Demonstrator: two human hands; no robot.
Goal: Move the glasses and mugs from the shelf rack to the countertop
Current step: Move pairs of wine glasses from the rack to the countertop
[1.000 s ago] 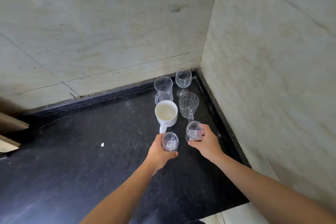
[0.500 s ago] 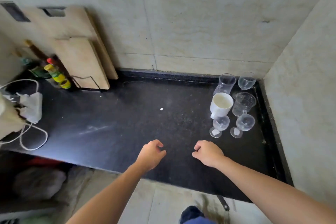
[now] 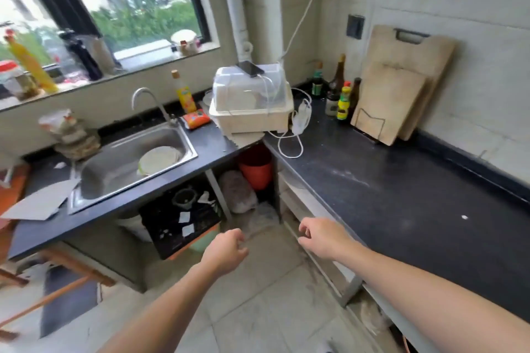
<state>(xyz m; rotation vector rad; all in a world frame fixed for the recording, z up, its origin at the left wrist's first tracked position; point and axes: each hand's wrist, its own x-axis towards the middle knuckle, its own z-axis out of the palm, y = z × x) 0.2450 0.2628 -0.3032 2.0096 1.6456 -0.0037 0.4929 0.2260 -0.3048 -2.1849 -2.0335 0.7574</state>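
The glasses and the white mug are out of view now, and I see no shelf rack. The black countertop (image 3: 401,198) runs along the right wall. My left hand (image 3: 226,249) hangs over the tiled floor with its fingers loosely curled and nothing in it. My right hand (image 3: 321,236) hovers at the countertop's front edge, fingers also curled around nothing.
A steel sink (image 3: 129,163) with a plate in it is at the left. A covered dish drainer (image 3: 252,103) with a phone on top fills the corner. Bottles (image 3: 341,94) and wooden cutting boards (image 3: 398,89) lean on the right wall. A white cable (image 3: 289,146) trails on the counter.
Both hands let go of the two small glasses, leaving them beside the mug, and drew back. My view then swung left, away from the glasses corner toward the sink and window.
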